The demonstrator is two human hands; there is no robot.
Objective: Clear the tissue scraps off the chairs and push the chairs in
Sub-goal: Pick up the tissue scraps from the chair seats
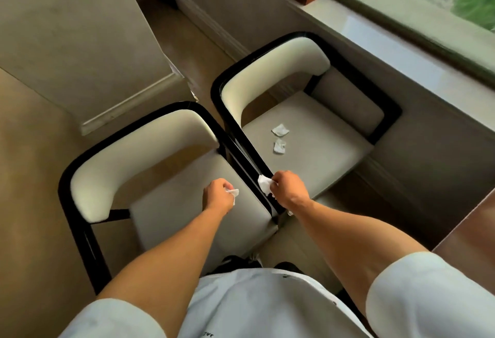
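Observation:
Two black-framed chairs with cream backs and grey seats stand side by side. Over the left chair (171, 203) my left hand (216, 195) is closed around a white tissue scrap (233, 193) that pokes out of the fist. My right hand (286, 189) hovers above the black arm between the chairs, pinching another crumpled tissue scrap (264, 183). The seat of the right chair (321, 134) carries two loose tissue scraps: one further back (280, 130) and one nearer to me (279, 147). The left seat shows no loose scraps.
A beige wall corner or pillar with a skirting board (126, 104) stands behind the left chair. A window sill (388, 40) runs along the right behind the right chair. A brown wooden tabletop edge (471, 233) shows at the lower right. Tan floor lies to the left.

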